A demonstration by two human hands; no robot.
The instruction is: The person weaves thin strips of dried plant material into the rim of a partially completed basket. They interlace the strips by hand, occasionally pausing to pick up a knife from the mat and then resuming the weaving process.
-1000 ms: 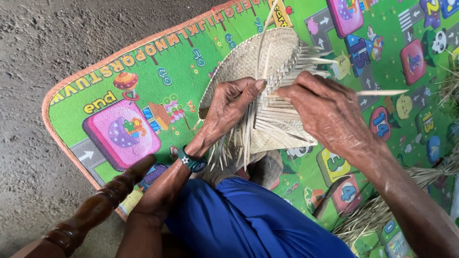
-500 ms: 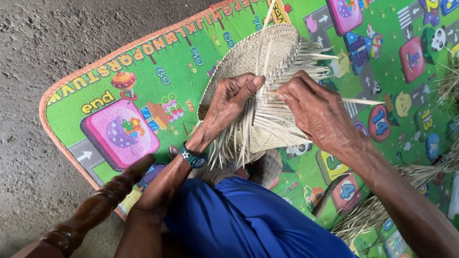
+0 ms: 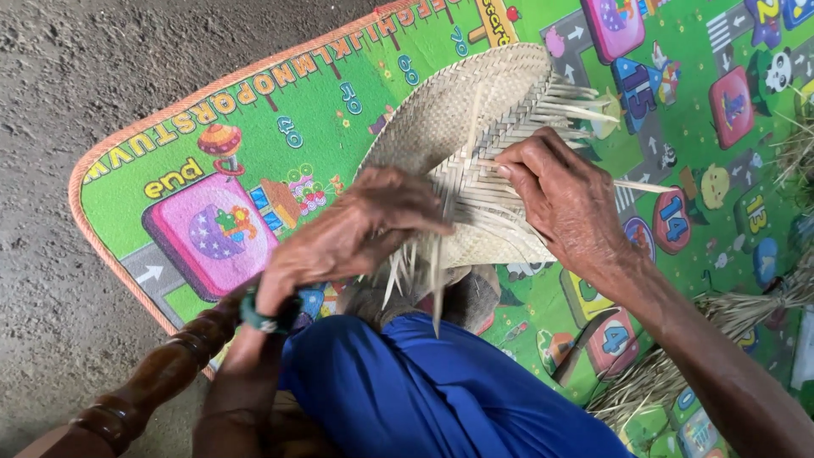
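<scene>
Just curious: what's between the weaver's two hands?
In the head view, loose pale strips of the half-woven mat span the left hand and right hand.

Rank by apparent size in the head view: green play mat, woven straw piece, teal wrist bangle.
1. Green printed play mat, largest.
2. Pale woven straw piece, mid-sized, partly covered by both hands.
3. Teal wrist bangle, smallest.
</scene>
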